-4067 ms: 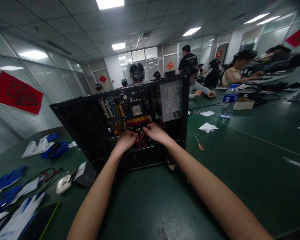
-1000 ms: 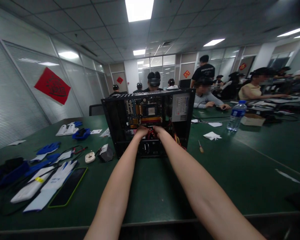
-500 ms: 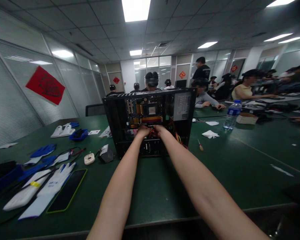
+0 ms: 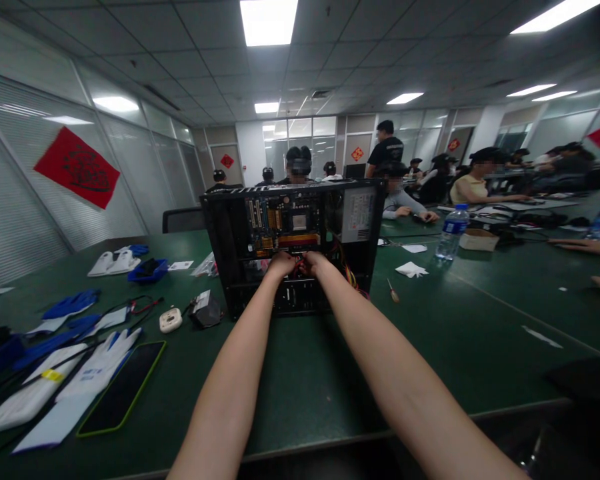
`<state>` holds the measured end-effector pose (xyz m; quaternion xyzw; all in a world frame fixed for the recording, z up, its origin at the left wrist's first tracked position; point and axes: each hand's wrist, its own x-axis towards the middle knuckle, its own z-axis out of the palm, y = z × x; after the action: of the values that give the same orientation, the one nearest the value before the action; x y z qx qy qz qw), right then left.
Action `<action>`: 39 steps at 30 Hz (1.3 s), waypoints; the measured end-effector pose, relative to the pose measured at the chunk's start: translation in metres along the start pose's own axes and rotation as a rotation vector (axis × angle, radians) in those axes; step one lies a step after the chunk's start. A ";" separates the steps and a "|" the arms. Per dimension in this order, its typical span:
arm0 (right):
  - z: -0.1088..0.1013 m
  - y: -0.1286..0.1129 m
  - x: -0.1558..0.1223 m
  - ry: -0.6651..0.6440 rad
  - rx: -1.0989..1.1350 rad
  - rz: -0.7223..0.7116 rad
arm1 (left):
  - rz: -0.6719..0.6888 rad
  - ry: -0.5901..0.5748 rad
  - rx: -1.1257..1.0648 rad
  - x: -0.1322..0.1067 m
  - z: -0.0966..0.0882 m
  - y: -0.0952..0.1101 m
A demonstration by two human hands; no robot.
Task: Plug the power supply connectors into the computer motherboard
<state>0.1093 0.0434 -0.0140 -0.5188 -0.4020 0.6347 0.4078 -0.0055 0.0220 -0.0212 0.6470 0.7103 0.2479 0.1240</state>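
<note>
An open black computer case point(image 4: 215, 233) stands on the green table, its inside facing me. The motherboard point(image 4: 280, 220) shows in its upper part, and a silver power supply point(image 4: 357, 213) sits at the upper right. Both my hands reach in below the motherboard. My left hand point(image 4: 282, 264) has its fingers bent together beside a bundle of red and dark wires point(image 4: 299, 267). From the other side, my right hand point(image 4: 312, 262) closes its fingers on these wires. Small details between the fingertips are hidden. Yellow and red cables point(image 4: 349, 270) hang at the right inside the case.
Left on the table lie a phone point(image 4: 123, 388), white gloves point(image 4: 100, 367), a white case point(image 4: 171, 320), a dark metal block point(image 4: 205, 310) and a blue tray point(image 4: 147, 270). To the right are a screwdriver point(image 4: 393, 291), tissue point(image 4: 411, 269) and water bottle point(image 4: 452, 233). Several people sit beyond.
My view has turned slightly right, so things appear shifted left. Both hands stay at the same wires inside the case, with little visible movement.
</note>
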 end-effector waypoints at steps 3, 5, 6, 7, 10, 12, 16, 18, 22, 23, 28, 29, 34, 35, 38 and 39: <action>0.000 -0.001 -0.003 0.050 0.001 0.041 | 0.004 -0.002 0.001 0.000 -0.001 0.000; 0.001 -0.002 -0.005 0.077 0.007 0.049 | 0.006 -0.003 0.001 0.000 -0.001 0.000; 0.001 -0.002 -0.005 0.090 0.011 0.049 | 0.007 -0.003 -0.001 0.000 -0.001 0.000; 0.001 -0.002 -0.006 0.102 0.016 0.048 | 0.008 -0.003 -0.003 -0.001 -0.001 0.000; 0.002 -0.001 -0.008 0.133 0.030 0.042 | 0.016 -0.005 -0.011 0.000 0.000 -0.001; 0.002 -0.001 -0.009 0.143 0.037 0.040 | 0.024 -0.008 -0.013 0.001 0.001 -0.002; 0.003 -0.001 -0.009 0.137 0.035 0.041 | 0.040 -0.011 -0.013 0.004 0.002 -0.004; 0.002 -0.001 -0.009 0.136 0.030 0.040 | 0.042 -0.010 -0.013 0.004 0.002 -0.004; 0.001 0.000 -0.008 0.136 0.014 0.030 | 0.036 -0.016 -0.008 0.003 0.001 -0.003; 0.000 0.000 -0.009 0.134 0.006 0.028 | 0.033 -0.017 -0.005 0.002 0.000 -0.003; -0.001 0.001 -0.015 0.112 -0.053 0.026 | 0.033 -0.031 0.007 -0.004 -0.003 0.001; -0.001 0.001 -0.016 0.106 -0.066 0.025 | 0.034 -0.033 0.013 -0.004 -0.004 0.001; 0.001 0.001 -0.016 0.097 -0.109 -0.004 | 0.044 -0.041 0.061 -0.010 -0.006 0.006; 0.001 0.001 -0.015 0.099 -0.116 -0.012 | 0.048 -0.036 0.078 -0.011 -0.007 0.007; 0.003 0.002 -0.011 0.095 -0.138 -0.026 | 0.068 0.012 0.146 -0.018 -0.009 0.013; 0.003 0.002 -0.009 0.088 -0.143 -0.029 | 0.073 0.032 0.172 -0.021 -0.010 0.015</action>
<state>0.1069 0.0335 -0.0127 -0.5684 -0.4355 0.5748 0.3960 0.0054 0.0002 -0.0083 0.6768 0.7067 0.2008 0.0476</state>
